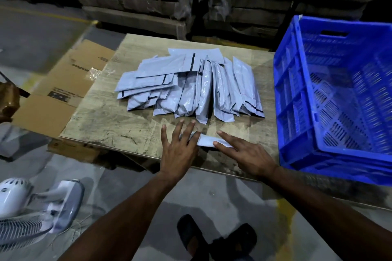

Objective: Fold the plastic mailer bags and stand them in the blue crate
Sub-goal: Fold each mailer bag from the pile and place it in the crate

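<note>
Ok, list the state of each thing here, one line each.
Blue crate: upright on the table, open-topped, no bags visible inside.
Pile of mailer bags: folded, lying fanned on the table, not in the crate.
Single mailer bag: flat under both hands.
Left hand: fingers straight, pressing the bag.
Right hand: fingers straight, pressing the bag.

Your left hand (177, 146): fingers straight and spread, pressing flat on one folded mailer bag (206, 140).
Your right hand (244, 151): forefinger and thumb stretched out along the same bag's right end.
Pile of mailer bags (191, 87): grey, fanned out on the wooden table (101, 121) just beyond your fingertips.
Blue crate (335, 99): tilted at the table's right edge.
Cardboard box (63, 91): flattened, left of the table.
Fan (31, 203): white, on the floor, lower left.
</note>
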`<move>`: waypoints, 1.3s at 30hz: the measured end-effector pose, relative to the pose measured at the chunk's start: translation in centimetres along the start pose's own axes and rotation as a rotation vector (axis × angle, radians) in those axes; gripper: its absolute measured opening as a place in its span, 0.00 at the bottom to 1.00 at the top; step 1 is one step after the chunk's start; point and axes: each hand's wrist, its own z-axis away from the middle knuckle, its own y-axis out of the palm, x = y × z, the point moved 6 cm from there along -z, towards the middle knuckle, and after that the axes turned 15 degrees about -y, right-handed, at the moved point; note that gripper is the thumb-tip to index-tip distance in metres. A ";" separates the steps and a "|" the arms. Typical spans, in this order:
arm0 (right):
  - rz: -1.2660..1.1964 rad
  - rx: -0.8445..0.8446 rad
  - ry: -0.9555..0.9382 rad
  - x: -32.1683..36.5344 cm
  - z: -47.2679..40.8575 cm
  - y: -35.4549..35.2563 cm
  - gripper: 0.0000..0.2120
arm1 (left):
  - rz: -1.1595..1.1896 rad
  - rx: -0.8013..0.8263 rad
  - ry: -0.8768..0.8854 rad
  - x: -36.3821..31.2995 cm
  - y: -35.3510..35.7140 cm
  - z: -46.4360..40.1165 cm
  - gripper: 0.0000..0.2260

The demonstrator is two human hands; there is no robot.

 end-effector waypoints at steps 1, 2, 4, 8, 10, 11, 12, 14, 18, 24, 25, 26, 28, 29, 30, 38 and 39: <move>0.001 0.026 0.024 -0.4 -0.1 -0.2 0.37 | 0.016 -0.013 -0.011 0.0 -0.4 -0.3 0.22; 0.007 0.032 0.060 -1.0 -0.2 -0.2 0.42 | 0.028 -0.018 -0.017 -0.1 -0.6 -0.7 0.23; 0.050 0.011 0.156 -2.4 -0.4 -0.5 0.48 | 0.047 -0.005 -0.017 -0.5 -0.7 -1.5 0.27; 0.159 0.000 0.232 -4.5 -1.4 -1.2 0.39 | 0.051 0.053 -0.012 -1.7 0.8 -3.1 0.38; 0.188 0.044 0.292 -5.2 -1.9 -0.4 0.31 | 0.039 0.058 -0.017 -2.2 1.3 -3.8 0.40; 0.191 0.056 0.334 -5.5 -2.0 0.0 0.28 | 0.036 0.062 -0.015 -2.3 1.5 -4.1 0.40; 0.180 0.073 0.369 -5.8 -2.2 0.4 0.26 | 0.034 0.074 -0.013 -2.5 1.7 -4.5 0.39; 0.161 0.124 0.412 -6.0 -2.4 1.2 0.28 | 0.030 0.093 -0.007 -2.7 1.9 -5.0 0.38; 0.124 0.151 0.421 -5.9 -2.4 2.6 0.30 | -0.007 0.138 -0.002 -2.6 2.8 -5.2 0.35; 0.047 0.204 0.443 -4.6 -1.2 5.6 0.31 | -0.035 0.230 0.028 -2.0 4.0 -2.6 0.27; 0.029 0.202 0.440 -4.2 -0.9 6.0 0.33 | -0.039 0.236 0.024 -1.9 3.9 -2.2 0.27; 0.015 0.193 0.442 -3.8 -0.7 6.3 0.34 | -0.040 0.237 0.016 -1.8 3.7 -2.0 0.26; -0.012 0.163 0.458 -2.8 -0.4 6.5 0.33 | -0.037 0.225 0.006 -1.9 3.1 -1.7 0.25; -0.019 0.141 0.461 -2.2 -0.4 6.7 0.32 | -0.036 0.220 0.014 -2.1 2.9 -1.7 0.25; -0.020 0.118 0.455 -1.4 -0.4 6.7 0.32 | -0.031 0.219 0.028 -2.5 2.8 -1.7 0.25; 0.014 -0.005 0.444 0.2 -1.0 6.1 0.27 | 0.039 0.369 0.053 -3.7 5.2 -0.3 0.28; 0.011 0.017 0.433 -0.3 -1.4 6.3 0.28 | 0.042 0.375 0.049 -3.7 5.4 -0.1 0.28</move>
